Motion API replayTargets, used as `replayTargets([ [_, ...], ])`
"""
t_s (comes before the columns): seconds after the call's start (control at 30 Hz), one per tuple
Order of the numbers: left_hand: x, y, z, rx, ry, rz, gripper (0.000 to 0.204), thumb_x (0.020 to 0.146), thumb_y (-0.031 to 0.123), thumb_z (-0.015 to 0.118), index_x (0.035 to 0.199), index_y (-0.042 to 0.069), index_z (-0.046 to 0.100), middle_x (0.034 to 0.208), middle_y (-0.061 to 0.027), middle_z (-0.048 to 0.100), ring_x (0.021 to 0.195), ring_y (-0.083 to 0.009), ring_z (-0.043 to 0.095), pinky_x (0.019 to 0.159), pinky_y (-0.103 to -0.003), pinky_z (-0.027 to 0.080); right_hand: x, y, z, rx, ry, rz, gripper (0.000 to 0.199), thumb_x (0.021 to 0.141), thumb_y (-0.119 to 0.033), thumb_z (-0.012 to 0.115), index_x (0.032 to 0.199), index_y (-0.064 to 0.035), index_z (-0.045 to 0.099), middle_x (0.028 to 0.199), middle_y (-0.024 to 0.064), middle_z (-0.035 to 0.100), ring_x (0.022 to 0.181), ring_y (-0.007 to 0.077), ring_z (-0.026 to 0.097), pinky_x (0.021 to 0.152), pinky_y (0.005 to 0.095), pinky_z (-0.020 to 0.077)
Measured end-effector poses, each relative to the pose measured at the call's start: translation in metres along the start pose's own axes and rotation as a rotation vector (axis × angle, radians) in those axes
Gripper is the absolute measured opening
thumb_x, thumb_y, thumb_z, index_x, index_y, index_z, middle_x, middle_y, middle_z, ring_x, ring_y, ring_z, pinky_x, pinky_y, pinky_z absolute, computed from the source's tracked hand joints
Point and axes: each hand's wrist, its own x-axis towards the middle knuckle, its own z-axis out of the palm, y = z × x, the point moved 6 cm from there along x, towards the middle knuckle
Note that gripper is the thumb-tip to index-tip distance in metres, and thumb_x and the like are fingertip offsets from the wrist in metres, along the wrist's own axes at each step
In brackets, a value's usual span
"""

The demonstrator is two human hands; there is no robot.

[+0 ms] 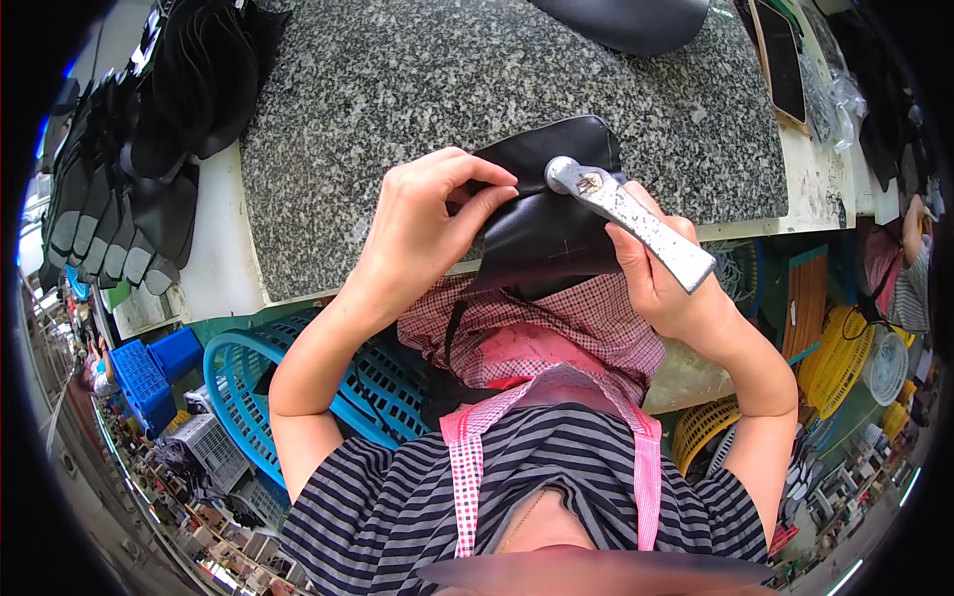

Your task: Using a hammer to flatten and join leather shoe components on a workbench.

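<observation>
A black leather piece (556, 243) lies across the near edge of the speckled stone slab (397, 89), its lower part hanging toward my lap. A fold or seam runs across it. My left hand (427, 204) pinches this leather at the seam between thumb and forefinger. In my right hand (661, 268) is a hammer (636, 219), its rounded grey-white metal head over the leather just right of my left fingertips. My fingers wrap around the hammer; most of its handle is hidden by my hand.
Stacked black leather pieces (139, 189) stand at the left on the white table (224, 228). Another black piece (636, 20) lies at the slab's far edge. A phone (780, 65) rests at the far right. A blue basket (234, 397) stands below left, yellow baskets (835, 363) below right.
</observation>
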Motion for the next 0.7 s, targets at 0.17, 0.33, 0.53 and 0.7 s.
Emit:
replayTargets([
  [0.17, -0.003, 0.003, -0.001, 0.063, -0.047, 0.113, 0.019, 0.079, 0.005, 0.077, 0.096, 0.002, 0.071, 0.086, -0.0093, 0.067, 0.073, -0.0206, 0.069, 0.065, -0.030, 0.055, 0.000, -0.001, 0.002, -0.023, 0.003, -0.013, 0.020, 0.085, 0.004, 0.056, 0.103, 0.0028, 0.050, 0.073, 0.0246, 0.056, 0.073, 0.0471, 0.060, 0.055, 0.0471, 0.0456],
  [0.33, 0.000, -0.002, -0.001, 0.015, -0.057, 0.123, 0.017, 0.081, 0.003, 0.075, 0.097, 0.003, 0.071, 0.086, -0.0092, 0.066, 0.073, -0.0203, 0.069, 0.066, -0.029, 0.055, 0.000, -0.001, 0.002, -0.022, -0.001, -0.006, 0.021, 0.085, 0.004, 0.057, 0.104, 0.0024, 0.049, 0.072, 0.0247, 0.057, 0.072, 0.0471, 0.060, 0.055, 0.0477, 0.0453],
  [0.53, 0.000, -0.002, 0.001, 0.035, -0.076, 0.131, 0.014, 0.082, 0.003, 0.073, 0.095, 0.003, 0.070, 0.084, -0.0097, 0.064, 0.072, -0.0219, 0.067, 0.064, -0.031, 0.053, 0.000, -0.002, 0.003, -0.057, -0.018, -0.003, 0.020, 0.086, 0.004, 0.057, 0.103, 0.0025, 0.049, 0.071, 0.0250, 0.057, 0.070, 0.0474, 0.060, 0.055, 0.0482, 0.0452],
  [0.7, -0.001, 0.003, 0.000, 0.161, -0.034, 0.225, 0.017, 0.078, 0.001, 0.076, 0.094, 0.004, 0.072, 0.080, -0.0074, 0.062, 0.069, -0.0185, 0.067, 0.061, -0.029, 0.052, 0.012, -0.008, -0.008, -0.083, -0.172, 0.233, 0.031, 0.097, -0.009, 0.059, 0.124, 0.0079, 0.058, 0.091, 0.0177, 0.065, 0.074, 0.0261, 0.055, 0.074, 0.0371, 0.0438],
])
